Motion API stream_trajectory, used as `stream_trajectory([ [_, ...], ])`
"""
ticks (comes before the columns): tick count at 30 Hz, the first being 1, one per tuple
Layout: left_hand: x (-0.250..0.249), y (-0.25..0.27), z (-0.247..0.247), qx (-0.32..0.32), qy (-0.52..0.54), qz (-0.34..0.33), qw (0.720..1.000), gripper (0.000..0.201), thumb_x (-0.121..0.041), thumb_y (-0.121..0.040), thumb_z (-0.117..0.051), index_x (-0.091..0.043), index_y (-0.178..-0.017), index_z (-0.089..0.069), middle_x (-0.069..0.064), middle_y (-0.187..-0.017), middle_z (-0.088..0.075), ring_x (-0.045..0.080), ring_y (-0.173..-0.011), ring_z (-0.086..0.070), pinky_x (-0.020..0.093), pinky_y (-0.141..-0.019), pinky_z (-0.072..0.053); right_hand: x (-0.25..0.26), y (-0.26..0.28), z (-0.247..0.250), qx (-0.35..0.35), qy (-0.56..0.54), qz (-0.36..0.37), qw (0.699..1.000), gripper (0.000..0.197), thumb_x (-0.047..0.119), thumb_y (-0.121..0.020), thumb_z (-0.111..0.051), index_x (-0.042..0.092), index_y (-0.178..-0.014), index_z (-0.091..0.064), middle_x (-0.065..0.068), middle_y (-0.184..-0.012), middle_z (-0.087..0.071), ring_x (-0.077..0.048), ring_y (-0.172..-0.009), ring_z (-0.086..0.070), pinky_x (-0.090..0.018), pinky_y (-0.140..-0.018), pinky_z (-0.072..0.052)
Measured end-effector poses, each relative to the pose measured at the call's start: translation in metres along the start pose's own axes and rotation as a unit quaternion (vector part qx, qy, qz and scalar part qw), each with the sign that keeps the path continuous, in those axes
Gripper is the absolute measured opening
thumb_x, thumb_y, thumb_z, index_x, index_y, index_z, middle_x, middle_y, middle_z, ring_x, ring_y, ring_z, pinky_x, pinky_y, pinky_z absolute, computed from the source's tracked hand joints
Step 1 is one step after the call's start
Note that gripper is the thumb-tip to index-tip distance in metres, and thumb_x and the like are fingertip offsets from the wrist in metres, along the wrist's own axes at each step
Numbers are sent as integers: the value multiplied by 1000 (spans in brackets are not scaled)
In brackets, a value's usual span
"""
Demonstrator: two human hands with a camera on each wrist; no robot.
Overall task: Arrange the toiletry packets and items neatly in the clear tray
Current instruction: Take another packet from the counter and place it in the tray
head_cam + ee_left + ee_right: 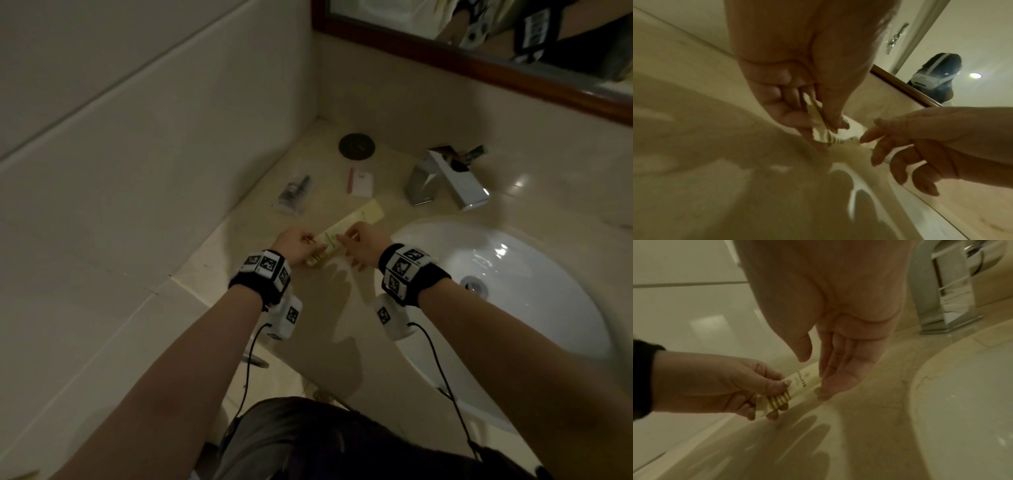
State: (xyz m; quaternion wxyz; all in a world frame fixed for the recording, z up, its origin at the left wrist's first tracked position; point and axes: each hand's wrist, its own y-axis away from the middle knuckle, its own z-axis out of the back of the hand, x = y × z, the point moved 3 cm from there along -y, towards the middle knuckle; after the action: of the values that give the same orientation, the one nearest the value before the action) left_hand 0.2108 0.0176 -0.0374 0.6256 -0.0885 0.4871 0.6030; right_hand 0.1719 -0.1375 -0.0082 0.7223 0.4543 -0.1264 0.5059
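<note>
In the head view, the left hand [295,244] pinches the near end of a long cream packet [356,222] above the beige counter [318,308], beside the white sink [534,284]. The right hand [363,245] touches its middle with relaxed fingers. A clear wrapped item [294,193] and a white card packet [360,181] lie farther back, near the chrome tap [445,181].

In the left wrist view, thumb and fingers squeeze the packet's edge [818,116].

In the right wrist view, the packet [797,382] shows gold stripes and dark print, too blurred to read.

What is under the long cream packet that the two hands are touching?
Under the cream packet only the beige countertop shows. The left hand grips its striped end, covering what lies under that end; the right hand touches it with straight fingers.
</note>
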Motion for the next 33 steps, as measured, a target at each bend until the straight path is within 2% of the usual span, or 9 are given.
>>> stream_trajectory([
  [4,-21,20,-27,7,171,-21,985,6,-7,-93,-56,-2,-91,-53,18,-87,-64,16,-64,-68,24,-50,-57,-20,14,13,-40,-146,-46,987,55,39,-89,-62,8,-129,-39,-12,-102,-64,-20,-66,-61,-27,-55,-53],
  [7,-42,30,-58,42,163,-71,983,8,-2,-96,-49,-6,-90,-47,13,-88,-63,20,-79,-65,24,-59,-59,-41,29,27,-47,-216,-71,973,57,39,-89,-63,3,-129,-44,-12,-97,-64,-22,-72,-63,-31,-66,-56],
  [10,-62,42,-93,100,179,-80,976,10,0,-95,-49,-7,-90,-44,12,-88,-64,18,-75,-66,24,-62,-60,-63,46,43,-68,-225,-29,972,41,29,-92,-61,1,-120,-57,-12,-100,-63,-24,-80,-62,-36,-77,-55],
  [15,-101,66,-151,97,86,-97,987,20,-28,-95,-53,-8,-98,-48,12,-93,-67,19,-65,-67,29,-63,-54,-117,85,86,-139,-138,12,981,38,28,-90,-61,-5,-109,-60,-25,-105,-68,-38,-97,-65,-54,-88,-53],
  [19,-138,84,-187,46,88,-137,986,32,-44,-95,-47,-15,-108,-45,2,-94,-63,15,-68,-62,27,-61,-47,-166,128,120,-123,-62,14,990,34,28,-95,-53,6,-120,-57,-11,-112,-65,-28,-102,-62,-45,-94,-50],
  [25,-197,102,-260,45,136,-170,975,26,-27,-95,-55,-4,-109,-52,8,-97,-59,21,-77,-60,28,-61,-50,-251,201,151,-88,42,-4,995,27,27,-99,-45,11,-118,-55,-4,-97,-54,-22,-89,-53,-33,-77,-43],
  [27,-210,109,-288,48,174,-161,970,18,-22,-95,-55,-5,-100,-54,13,-95,-58,26,-82,-59,40,-70,-57,-278,224,161,-113,23,-16,993,28,30,-100,-42,11,-119,-53,-4,-96,-54,-21,-83,-54,-25,-67,-43],
  [30,-228,121,-328,46,214,-139,966,23,-15,-96,-53,1,-112,-53,14,-100,-56,26,-87,-58,26,-58,-57,-320,255,172,-109,-92,-64,988,28,34,-99,-46,11,-115,-51,-5,-90,-57,-18,-71,-60,-22,-54,-52],
  [33,-245,135,-365,73,262,-122,955,26,-11,-95,-55,1,-116,-48,17,-108,-55,31,-96,-61,29,-62,-59,-362,286,186,-148,-134,-86,976,22,23,-95,-56,6,-108,-56,-3,-76,-61,-13,-62,-61,-21,-52,-52],
])
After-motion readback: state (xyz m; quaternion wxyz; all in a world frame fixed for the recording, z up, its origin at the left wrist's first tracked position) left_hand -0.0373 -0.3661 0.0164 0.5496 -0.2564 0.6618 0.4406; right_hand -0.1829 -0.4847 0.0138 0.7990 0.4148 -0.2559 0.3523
